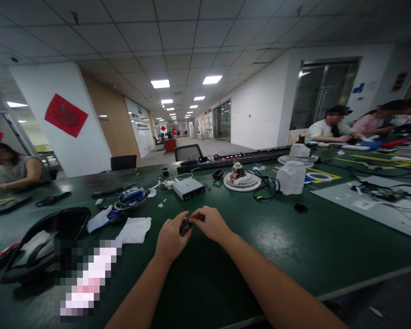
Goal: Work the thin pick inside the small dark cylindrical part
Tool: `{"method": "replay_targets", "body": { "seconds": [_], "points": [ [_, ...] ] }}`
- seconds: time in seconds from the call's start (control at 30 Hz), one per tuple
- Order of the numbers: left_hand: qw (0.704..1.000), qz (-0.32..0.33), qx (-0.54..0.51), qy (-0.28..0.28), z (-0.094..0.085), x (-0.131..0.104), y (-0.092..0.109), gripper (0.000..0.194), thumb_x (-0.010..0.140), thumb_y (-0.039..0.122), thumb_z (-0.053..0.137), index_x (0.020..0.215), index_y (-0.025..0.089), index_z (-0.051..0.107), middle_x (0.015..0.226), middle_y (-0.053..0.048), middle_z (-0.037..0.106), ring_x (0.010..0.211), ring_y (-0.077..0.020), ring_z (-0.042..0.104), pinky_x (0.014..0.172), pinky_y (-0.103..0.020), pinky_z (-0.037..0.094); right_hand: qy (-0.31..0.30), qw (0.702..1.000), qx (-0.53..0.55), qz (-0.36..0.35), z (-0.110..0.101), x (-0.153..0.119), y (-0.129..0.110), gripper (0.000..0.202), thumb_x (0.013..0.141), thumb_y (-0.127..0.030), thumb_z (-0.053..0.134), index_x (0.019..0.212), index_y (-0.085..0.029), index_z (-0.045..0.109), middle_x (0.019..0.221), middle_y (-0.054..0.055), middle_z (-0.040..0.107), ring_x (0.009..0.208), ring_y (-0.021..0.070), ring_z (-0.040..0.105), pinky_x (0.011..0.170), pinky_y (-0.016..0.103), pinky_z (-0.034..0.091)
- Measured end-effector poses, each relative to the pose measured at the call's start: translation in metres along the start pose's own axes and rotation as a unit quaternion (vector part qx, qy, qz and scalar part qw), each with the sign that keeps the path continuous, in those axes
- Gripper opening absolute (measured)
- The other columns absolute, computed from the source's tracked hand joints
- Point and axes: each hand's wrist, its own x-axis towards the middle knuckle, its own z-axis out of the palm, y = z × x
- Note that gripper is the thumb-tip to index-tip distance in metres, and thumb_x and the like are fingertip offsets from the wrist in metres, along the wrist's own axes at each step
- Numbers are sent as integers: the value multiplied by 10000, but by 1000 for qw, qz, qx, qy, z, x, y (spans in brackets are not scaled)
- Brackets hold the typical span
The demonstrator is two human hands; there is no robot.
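Over the green table, my left hand (174,235) grips a small dark round part (186,224) between thumb and fingers. My right hand (210,221) meets it from the right, its fingertips closed on a brownish end of the same piece. The fingers cover much of it, so its exact kind is unclear. Just beyond my hands lies a grey-white box with a dark front (188,188). A white fan grille with a motor on it (241,179) is farther right, and a small black open box (218,174) lies between the two.
To my left are a black-framed headgear-like item (48,242), white cloth (134,230) and a blue cable bundle (132,197). A white plastic housing (290,177), a black scrap (300,208) and a grey panel with wiring (370,201) lie right. Other people sit at both sides.
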Motion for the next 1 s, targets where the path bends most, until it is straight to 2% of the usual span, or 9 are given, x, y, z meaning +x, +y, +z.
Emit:
{"method": "replay_targets", "body": {
  "seconds": [0.2,0.37,0.53,0.73,1.0],
  "points": [
    [1000,-14,7,2,0,1,0,479,849,209,640,1307,210,500,1082,-64,727,910,-235,673,838,-381,503,-5,999,23,-38,5,-2,2,43,832,-182,714,858,-200,744,820,21,699,815,165,611,730,260,452],
    [1000,-9,12,-12,0,0,0,498,806,152,657,1284,210,530,1089,-62,726,913,-234,670,849,-379,499,-5,999,26,-44,10,-2,4,125,781,-124,705,890,-175,737,864,33,722,803,164,636,730,259,471],
    [1000,-16,14,-10,0,1,-1,503,800,155,663,1283,206,529,1060,-52,733,885,-233,676,831,-374,506,-9,998,14,-64,7,-2,6,143,779,-137,713,888,-203,777,901,38,758,866,192,643,799,295,468],
    [1000,-20,12,-6,-2,1,1,496,806,155,660,1282,206,532,1083,-53,726,894,-233,670,828,-374,508,7,998,5,-68,1,-4,4,116,795,-196,709,884,-205,784,849,48,761,844,205,629,744,301,464],
    [1000,-3,5,-26,-2,2,4,491,787,128,650,1262,211,557,1108,-64,718,922,-235,670,855,-375,510,4,996,17,-84,5,-5,4,141,722,-98,686,809,-197,739,858,27,738,843,188,622,768,280,472]
  ]
}}
